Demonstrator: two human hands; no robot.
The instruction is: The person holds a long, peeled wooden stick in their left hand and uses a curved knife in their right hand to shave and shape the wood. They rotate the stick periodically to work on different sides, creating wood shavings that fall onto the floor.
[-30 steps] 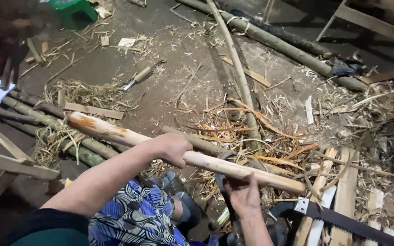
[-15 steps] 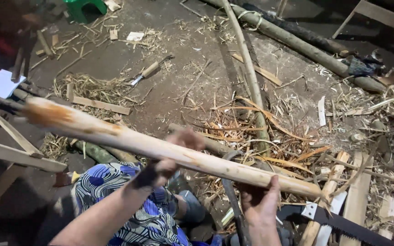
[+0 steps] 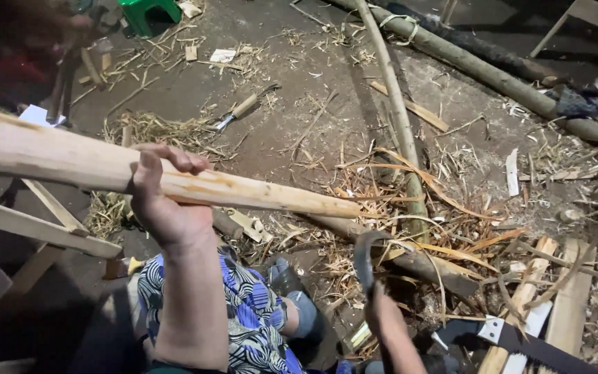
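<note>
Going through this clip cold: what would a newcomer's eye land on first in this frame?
First, the long peeled wooden pole slanting across the left half of the view, gripped from below by the left hand. Next, the right hand low in the middle, holding a dark curved blade over the litter of wood shavings on the ground. A saw lies at the bottom right.

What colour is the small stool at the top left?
Green, seen in the head view.

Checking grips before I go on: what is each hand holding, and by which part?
The left hand grips the peeled wooden pole around its shaft, roughly mid-length. The right hand holds a curved dark blade tool at its lower end.
</note>
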